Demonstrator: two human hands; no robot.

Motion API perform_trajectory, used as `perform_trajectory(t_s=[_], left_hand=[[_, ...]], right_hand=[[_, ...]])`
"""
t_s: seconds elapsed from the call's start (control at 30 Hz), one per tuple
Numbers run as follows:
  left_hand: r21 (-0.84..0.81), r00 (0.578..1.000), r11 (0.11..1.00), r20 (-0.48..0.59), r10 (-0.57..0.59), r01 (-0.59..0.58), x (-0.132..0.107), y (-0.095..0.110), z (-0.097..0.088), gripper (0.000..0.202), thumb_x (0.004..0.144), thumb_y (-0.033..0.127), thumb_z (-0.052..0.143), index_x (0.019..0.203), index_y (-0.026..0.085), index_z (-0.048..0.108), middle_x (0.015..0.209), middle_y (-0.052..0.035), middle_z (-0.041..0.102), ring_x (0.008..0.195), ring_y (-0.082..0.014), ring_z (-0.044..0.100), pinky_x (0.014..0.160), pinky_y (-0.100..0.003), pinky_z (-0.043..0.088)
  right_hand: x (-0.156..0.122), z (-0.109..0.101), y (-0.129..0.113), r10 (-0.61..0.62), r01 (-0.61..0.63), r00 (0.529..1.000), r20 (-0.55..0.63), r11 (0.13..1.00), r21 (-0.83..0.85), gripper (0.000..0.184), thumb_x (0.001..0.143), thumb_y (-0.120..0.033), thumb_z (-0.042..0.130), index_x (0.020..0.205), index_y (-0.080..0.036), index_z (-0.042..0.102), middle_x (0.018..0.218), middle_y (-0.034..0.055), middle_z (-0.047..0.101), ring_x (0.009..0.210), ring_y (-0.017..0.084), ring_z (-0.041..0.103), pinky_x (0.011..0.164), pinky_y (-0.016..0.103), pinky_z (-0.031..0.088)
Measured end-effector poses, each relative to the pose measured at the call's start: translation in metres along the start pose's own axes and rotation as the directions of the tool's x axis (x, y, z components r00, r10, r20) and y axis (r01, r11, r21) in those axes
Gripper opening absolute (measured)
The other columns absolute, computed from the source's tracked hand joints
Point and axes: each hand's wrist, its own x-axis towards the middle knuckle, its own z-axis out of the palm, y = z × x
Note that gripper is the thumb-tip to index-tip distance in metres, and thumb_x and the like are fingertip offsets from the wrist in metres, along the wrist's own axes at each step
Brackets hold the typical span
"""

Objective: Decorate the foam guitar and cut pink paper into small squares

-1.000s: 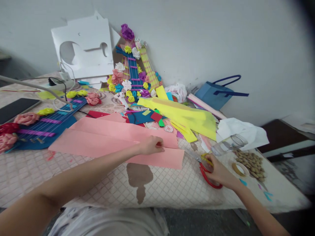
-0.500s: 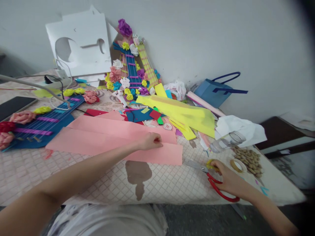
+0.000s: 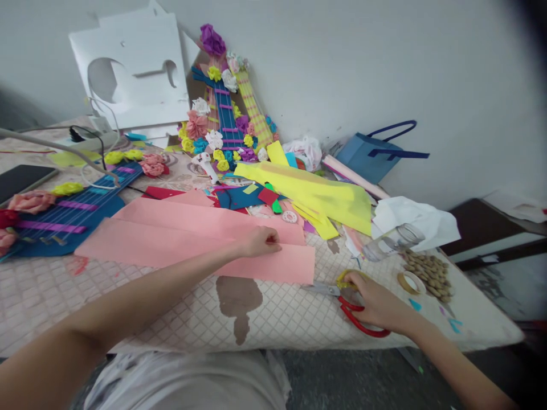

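Observation:
A long sheet of pink paper (image 3: 188,244), creased lengthwise, lies across the table before me. My left hand (image 3: 260,242) rests on it near the right end, its fingers curled together at the paper's fold or cut edge. In my right hand (image 3: 368,293) is a pair of scissors (image 3: 328,290) with red handles and yellow wrapping on one loop. The blades point left, and their tips are at the lower right corner of the pink paper. From this view I cannot tell whether the blades touch it.
Yellow paper (image 3: 307,191) and colored scraps lie behind the pink sheet. A blue paper guitar (image 3: 64,219) with flowers is at left. On the right are a glass jar (image 3: 393,242), a tape roll (image 3: 411,283) and peanuts (image 3: 429,273). A glue gun (image 3: 206,167) stands behind.
My right hand has moved left with the scissors, bringing the blade tips to the pink paper's corner. My left hand stays in place on the paper. The view has shifted slightly.

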Motion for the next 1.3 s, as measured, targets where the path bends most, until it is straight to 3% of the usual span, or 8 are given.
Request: perform_trajectory(t_s=[0.1,0.2,0.3,0.37,0.43,0.57,0.7,1.3], left_hand=[[0.054,0.998,0.998,-0.059,0.037,-0.034,-0.002,0.007,0.002,0.015,0.077,0.022,0.053,0.088,0.014,0.059,0.091,-0.0071,0.064,0.083,-0.0200,0.058,0.072,-0.031,0.044],[0.159,0.955,0.947,-0.054,0.291,-0.279,-0.003,0.019,0.005,0.023,0.080,0.016,0.050,0.101,0.018,0.059,0.111,-0.0081,0.062,0.108,-0.0222,0.052,0.093,-0.037,0.038],[0.220,0.783,0.752,0.140,0.606,-0.621,0.001,0.026,0.011,0.026,0.089,0.016,0.040,0.103,0.020,0.061,0.115,-0.0071,0.063,0.118,-0.0192,0.050,0.101,-0.036,0.032],[0.214,0.689,0.655,0.262,0.676,-0.724,0.006,0.025,0.017,0.031,0.091,0.016,0.036,0.109,0.022,0.061,0.122,-0.0064,0.061,0.123,-0.0184,0.046,0.106,-0.038,0.027],[0.208,0.647,0.616,0.338,0.684,-0.760,0.010,0.020,0.023,0.034,0.092,0.019,0.037,0.119,0.024,0.057,0.132,-0.0053,0.054,0.128,-0.0187,0.042,0.110,-0.041,0.020],[0.176,0.631,0.627,0.436,0.642,-0.759,0.014,0.005,0.031,0.048,0.091,0.033,0.039,0.138,0.022,0.036,0.144,-0.0052,0.037,0.135,-0.0181,0.030,0.114,-0.044,0.004],[0.150,0.651,0.684,0.502,0.570,-0.714,0.014,-0.001,0.030,0.052,0.092,0.037,0.033,0.142,0.023,0.027,0.149,-0.0020,0.028,0.139,-0.0145,0.020,0.114,-0.040,-0.006],[0.120,0.634,0.670,0.479,0.607,-0.733,0.020,-0.002,0.026,0.052,0.093,0.040,0.030,0.143,0.025,0.026,0.149,-0.0035,0.028,0.139,-0.0186,0.020,0.111,-0.047,-0.008]], right_hand=[[0.000,-0.002,-0.002,-0.002,0.002,1.000,0.002,1.000,-0.017,0.037,0.067,-0.025,0.061,0.101,-0.021,0.047,0.103,0.0096,0.059,0.094,0.026,0.057,0.079,0.035,0.045],[-0.001,-0.004,-0.003,-0.007,0.007,1.000,0.011,0.999,-0.049,0.036,0.069,-0.024,0.059,0.102,-0.019,0.046,0.104,0.0105,0.059,0.095,0.026,0.057,0.079,0.034,0.044],[-0.002,-0.005,-0.003,-0.014,0.017,0.999,0.030,0.996,-0.085,0.036,0.070,-0.024,0.057,0.104,-0.018,0.045,0.105,0.0115,0.059,0.096,0.025,0.057,0.080,0.033,0.044],[-0.002,-0.005,-0.003,-0.020,0.025,0.999,0.048,0.994,-0.106,0.036,0.071,-0.023,0.057,0.104,-0.018,0.045,0.103,0.0118,0.060,0.094,0.025,0.058,0.079,0.034,0.044],[-0.001,-0.005,-0.002,-0.027,0.034,0.998,0.061,0.992,-0.121,0.037,0.070,-0.022,0.057,0.105,-0.017,0.045,0.100,0.0117,0.061,0.091,0.025,0.059,0.078,0.034,0.045],[-0.001,-0.005,0.003,-0.083,0.091,0.995,0.056,0.985,-0.147,0.037,0.071,-0.023,0.057,0.106,-0.017,0.046,0.103,0.0119,0.062,0.095,0.026,0.059,0.080,0.035,0.045],[0.000,-0.004,0.009,-0.124,0.128,0.992,0.036,0.974,-0.188,0.036,0.074,-0.026,0.057,0.107,-0.018,0.048,0.108,0.0128,0.062,0.098,0.026,0.059,0.083,0.037,0.045],[-0.001,-0.008,0.005,-0.148,0.163,0.986,0.071,0.944,-0.287,0.027,0.078,-0.030,0.055,0.101,-0.018,0.047,0.095,0.0097,0.064,0.088,0.026,0.062,0.073,0.034,0.044]])
